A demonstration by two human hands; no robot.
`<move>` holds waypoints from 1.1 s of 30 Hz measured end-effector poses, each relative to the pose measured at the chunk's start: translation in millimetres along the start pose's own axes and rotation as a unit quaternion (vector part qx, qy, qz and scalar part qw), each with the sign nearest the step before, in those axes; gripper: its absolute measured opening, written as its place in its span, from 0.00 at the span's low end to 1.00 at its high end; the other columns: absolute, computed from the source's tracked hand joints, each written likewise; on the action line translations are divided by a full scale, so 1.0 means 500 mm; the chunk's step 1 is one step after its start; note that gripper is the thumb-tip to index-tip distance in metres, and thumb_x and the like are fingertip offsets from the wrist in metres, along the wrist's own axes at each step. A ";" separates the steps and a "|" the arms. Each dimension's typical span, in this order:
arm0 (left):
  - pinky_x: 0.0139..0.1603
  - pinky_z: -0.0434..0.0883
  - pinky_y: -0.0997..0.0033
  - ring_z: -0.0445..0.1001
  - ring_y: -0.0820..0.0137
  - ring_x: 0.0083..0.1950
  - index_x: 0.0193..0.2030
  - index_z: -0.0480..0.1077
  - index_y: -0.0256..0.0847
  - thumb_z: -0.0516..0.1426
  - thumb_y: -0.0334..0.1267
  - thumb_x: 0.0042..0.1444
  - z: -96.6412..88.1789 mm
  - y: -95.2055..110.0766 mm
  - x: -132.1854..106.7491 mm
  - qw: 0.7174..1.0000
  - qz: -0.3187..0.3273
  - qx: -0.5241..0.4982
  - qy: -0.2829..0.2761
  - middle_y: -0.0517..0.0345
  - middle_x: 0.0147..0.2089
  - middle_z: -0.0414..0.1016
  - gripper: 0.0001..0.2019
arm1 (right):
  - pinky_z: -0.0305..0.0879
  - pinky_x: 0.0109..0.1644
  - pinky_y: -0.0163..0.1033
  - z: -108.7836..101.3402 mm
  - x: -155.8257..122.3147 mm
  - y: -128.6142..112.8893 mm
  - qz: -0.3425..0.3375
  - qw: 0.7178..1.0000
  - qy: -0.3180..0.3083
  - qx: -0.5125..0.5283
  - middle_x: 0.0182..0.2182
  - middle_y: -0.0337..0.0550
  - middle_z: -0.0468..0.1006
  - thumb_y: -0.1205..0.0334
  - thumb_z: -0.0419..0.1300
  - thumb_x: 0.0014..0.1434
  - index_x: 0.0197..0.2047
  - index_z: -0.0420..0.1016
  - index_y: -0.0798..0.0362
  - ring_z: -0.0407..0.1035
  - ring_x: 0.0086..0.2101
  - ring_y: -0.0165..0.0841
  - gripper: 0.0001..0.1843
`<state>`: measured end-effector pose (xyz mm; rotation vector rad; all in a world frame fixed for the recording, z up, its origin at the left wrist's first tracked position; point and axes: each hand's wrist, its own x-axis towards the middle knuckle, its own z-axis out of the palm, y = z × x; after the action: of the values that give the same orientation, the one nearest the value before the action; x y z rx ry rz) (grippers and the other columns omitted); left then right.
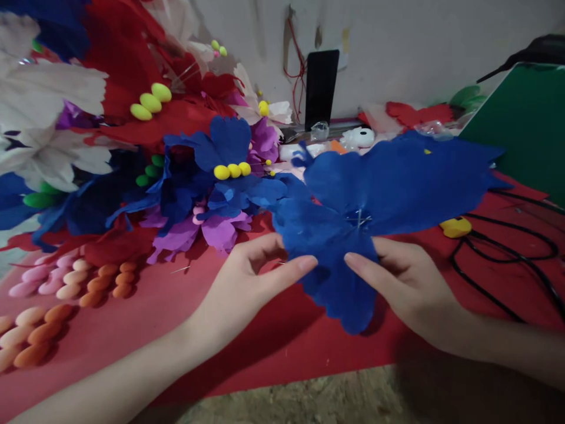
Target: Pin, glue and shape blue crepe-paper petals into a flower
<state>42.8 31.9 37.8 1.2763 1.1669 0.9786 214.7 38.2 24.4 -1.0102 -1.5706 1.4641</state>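
A large blue fabric butterfly (335, 247) with scalloped wing edges hangs between my two hands, just above the red tabletop. My left hand (260, 271) pinches its left edge, thumb on top and fingers behind. On the lower right edge, my right hand (401, 277) grips the same piece between thumb and curled fingers. Thin, shiny wire-like bits (361, 220) show at the gathered middle of the blue piece. Its long right wing (424, 182) stretches out toward a green panel. The fingertips behind the fabric are hidden.
Finished-looking butterflies in blue (225, 144), red (123, 53), white (53, 112) and purple (220, 232) heap up on the left. Rows of pink and orange oval beads (101, 282) lie at front left. A black phone (321, 88) leans on the wall. Right: black cable (507, 253), green panel (521, 129).
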 end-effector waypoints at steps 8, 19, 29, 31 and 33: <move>0.38 0.70 0.75 0.74 0.72 0.32 0.27 0.74 0.40 0.59 0.33 0.46 -0.002 0.003 -0.001 0.999 -0.032 0.018 -0.022 0.62 0.30 0.78 0.03 | 0.64 0.21 0.22 -0.010 -0.008 0.005 -0.010 1.000 0.014 -0.004 0.19 0.37 0.72 0.57 0.52 0.56 0.23 0.67 0.57 0.66 0.19 0.22 0.15; 0.33 0.67 0.75 0.70 0.74 0.28 0.25 0.72 0.39 0.57 0.32 0.46 -0.011 -0.003 0.001 1.000 -0.009 0.027 0.003 0.62 0.26 0.73 0.03 | 0.63 0.20 0.24 -0.014 0.000 0.019 -0.014 0.999 0.044 0.018 0.18 0.37 0.69 0.55 0.54 0.55 0.22 0.66 0.57 0.64 0.18 0.22 0.16; 0.45 0.65 0.77 0.69 0.74 0.41 0.36 0.70 0.42 0.52 0.30 0.52 -0.009 -0.024 0.007 0.994 0.016 -0.105 -0.025 0.63 0.36 0.73 0.07 | 0.61 0.17 0.21 -0.012 -0.002 0.010 -0.043 0.999 0.022 -0.023 0.16 0.37 0.70 0.59 0.51 0.56 0.20 0.65 0.57 0.64 0.16 0.21 0.16; 0.43 0.67 0.77 0.71 0.73 0.37 0.33 0.73 0.42 0.54 0.36 0.53 -0.007 -0.021 0.005 0.995 0.008 -0.097 -0.026 0.63 0.34 0.75 0.06 | 0.62 0.18 0.21 -0.009 -0.006 0.007 -0.020 0.999 -0.013 -0.026 0.17 0.38 0.71 0.58 0.50 0.57 0.22 0.67 0.57 0.65 0.17 0.22 0.16; 0.37 0.69 0.78 0.72 0.75 0.31 0.28 0.74 0.42 0.58 0.38 0.49 -0.005 -0.017 0.004 0.997 -0.005 -0.073 -0.001 0.65 0.30 0.77 0.04 | 0.64 0.19 0.23 -0.006 -0.008 0.006 0.003 0.999 -0.047 -0.024 0.19 0.40 0.73 0.56 0.50 0.57 0.24 0.68 0.58 0.67 0.18 0.24 0.16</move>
<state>40.2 33.3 29.5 1.1535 1.0782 1.0366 219.2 35.9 21.3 -0.9865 -1.6776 1.5050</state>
